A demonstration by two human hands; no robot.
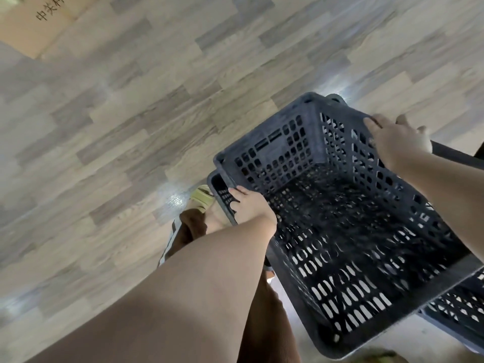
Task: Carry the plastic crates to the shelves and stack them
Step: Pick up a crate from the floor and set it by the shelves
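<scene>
Both bare arms reach forward and down. The left hand (250, 205) grips the rim of the black plastic crate (340, 231) on its left side, fingers hooked over the edge, forearm stretched long from the lower left. The right hand (396, 142) curls over the opposite rim, its forearm coming in from the right.

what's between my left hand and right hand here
Only the open, empty inside of the black crate, as the head view shows. The left hand grips one rim, the right hand the opposite rim.
</scene>
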